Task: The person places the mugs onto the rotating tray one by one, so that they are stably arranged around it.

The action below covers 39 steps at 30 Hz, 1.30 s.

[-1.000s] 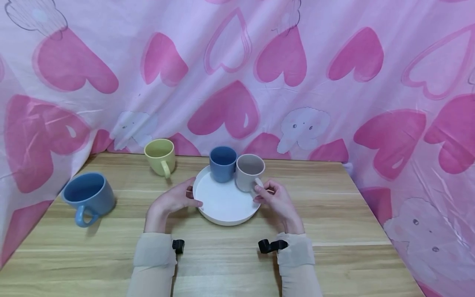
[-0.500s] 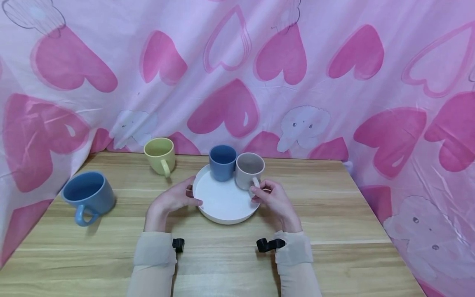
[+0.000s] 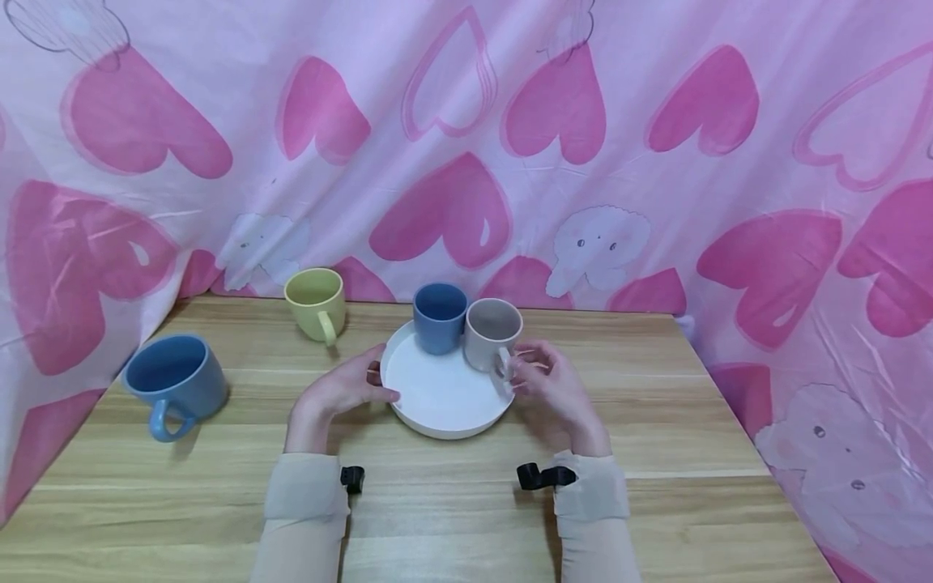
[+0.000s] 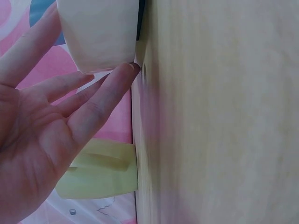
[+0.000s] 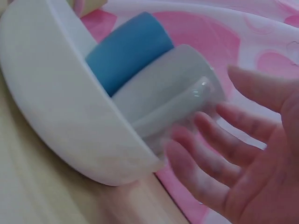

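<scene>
A white plate [image 3: 440,397] with a raised rim lies on the table. On its far part stand a blue cup [image 3: 440,328] and, at its right, a grey mug [image 3: 487,348] with its handle turned toward me. My left hand [image 3: 342,390] holds the plate's left rim, thumb over the inside and fingers outside against the wall, as the left wrist view also shows. Beside the mug handle, my right hand [image 3: 557,393] has its fingers loosely spread; in the right wrist view nothing lies within this right hand [image 5: 247,163], and its fingertips are close to the mug and plate rim.
A yellow mug [image 3: 317,306] stands at the back, left of the plate. Farther left is a larger blue mug [image 3: 191,385], handle toward me. The wooden table [image 3: 692,453] meets a pink heart-patterned cloth [image 3: 437,97] behind and at the sides.
My right thumb and fingers have let go of the grey mug's handle, and that hand has moved slightly right and opened. The left hand stays on the plate's rim.
</scene>
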Tool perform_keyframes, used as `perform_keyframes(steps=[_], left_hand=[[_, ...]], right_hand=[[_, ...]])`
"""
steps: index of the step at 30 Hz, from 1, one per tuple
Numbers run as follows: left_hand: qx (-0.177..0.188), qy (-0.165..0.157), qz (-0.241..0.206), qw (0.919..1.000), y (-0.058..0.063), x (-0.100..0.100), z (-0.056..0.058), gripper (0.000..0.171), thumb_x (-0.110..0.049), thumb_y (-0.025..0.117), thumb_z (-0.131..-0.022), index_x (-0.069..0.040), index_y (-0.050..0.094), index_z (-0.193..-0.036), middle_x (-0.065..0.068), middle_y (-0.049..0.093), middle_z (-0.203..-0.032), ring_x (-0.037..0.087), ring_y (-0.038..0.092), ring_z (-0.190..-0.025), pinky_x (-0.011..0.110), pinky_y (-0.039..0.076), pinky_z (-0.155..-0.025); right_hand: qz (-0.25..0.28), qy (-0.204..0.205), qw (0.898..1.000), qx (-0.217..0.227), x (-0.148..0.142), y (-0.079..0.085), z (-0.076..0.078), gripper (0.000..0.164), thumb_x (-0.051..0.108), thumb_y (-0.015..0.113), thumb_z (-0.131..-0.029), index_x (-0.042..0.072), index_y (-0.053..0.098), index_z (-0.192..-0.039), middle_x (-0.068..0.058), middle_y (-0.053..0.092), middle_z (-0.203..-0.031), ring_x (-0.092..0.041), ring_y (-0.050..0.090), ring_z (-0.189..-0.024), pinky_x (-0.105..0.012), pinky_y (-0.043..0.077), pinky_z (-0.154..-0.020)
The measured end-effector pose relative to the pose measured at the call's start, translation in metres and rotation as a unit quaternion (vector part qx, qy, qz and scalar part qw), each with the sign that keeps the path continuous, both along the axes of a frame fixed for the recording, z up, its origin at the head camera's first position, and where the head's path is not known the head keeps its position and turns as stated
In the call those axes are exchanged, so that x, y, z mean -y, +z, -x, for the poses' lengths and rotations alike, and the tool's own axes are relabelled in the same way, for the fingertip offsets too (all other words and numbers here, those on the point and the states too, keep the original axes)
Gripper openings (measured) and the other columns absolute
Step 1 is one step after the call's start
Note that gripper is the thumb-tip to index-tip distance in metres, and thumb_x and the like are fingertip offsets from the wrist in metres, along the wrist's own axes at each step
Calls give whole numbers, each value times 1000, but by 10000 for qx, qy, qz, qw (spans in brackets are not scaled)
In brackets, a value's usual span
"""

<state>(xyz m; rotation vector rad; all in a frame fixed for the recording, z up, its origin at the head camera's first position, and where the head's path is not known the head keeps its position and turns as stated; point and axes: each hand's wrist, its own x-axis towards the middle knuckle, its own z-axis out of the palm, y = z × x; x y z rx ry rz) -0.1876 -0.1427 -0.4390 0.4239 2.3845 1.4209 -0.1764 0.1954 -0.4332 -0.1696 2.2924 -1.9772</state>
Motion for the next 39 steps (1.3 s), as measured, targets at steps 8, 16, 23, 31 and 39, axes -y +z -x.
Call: perform_keyframes(steps=[8, 16, 23, 31, 39], left_hand=[[-7, 14, 12, 10000, 0, 1, 0, 77, -7, 78, -82, -1, 36, -146, 22, 56, -126, 36, 53, -115, 49, 43, -99], [0, 18, 59, 10000, 0, 2, 1, 77, -8, 78, -82, -2, 36, -146, 20, 57, -125, 35, 53, -115, 49, 43, -99], [-9, 47, 86, 10000, 0, 2, 1, 73, -11, 78, -83, -4, 39, -145, 17, 58, -124, 33, 54, -113, 48, 44, -98], [103, 155, 240, 9995, 1, 4, -2, 64, -15, 69, -91, -2, 38, -146, 20, 53, -134, 37, 48, -124, 52, 39, -104], [9, 301, 506, 9983, 7, 9, -3, 65, -22, 61, -97, -2, 30, -151, 23, 51, -137, 37, 48, -125, 52, 41, -103]], right_hand=[[-322, -1324, 9903, -275, -5, 5, 5, 31, 13, 59, -98, 1, 54, -127, -17, 57, -118, -22, 55, -103, -39, 51, -90], [66, -2115, 9768, 339, 0, -14, 10, 34, 7, 55, -97, -2, 51, -129, -15, 54, -118, -30, 53, -100, -44, 51, -89], [720, -1694, 9802, 727, 2, -38, 14, 39, 1, 55, -95, -5, 45, -133, -13, 56, -106, -24, 61, -85, -32, 57, -75], [620, -1615, 9839, 444, 7, -53, 13, 30, -1, 59, -93, -7, 55, -122, -12, 63, -97, -13, 63, -75, -27, 57, -68], [406, -1591, 9860, 278, 11, -54, 14, 19, 0, 61, -93, -6, 60, -111, -6, 63, -89, -13, 60, -73, -23, 53, -64]])
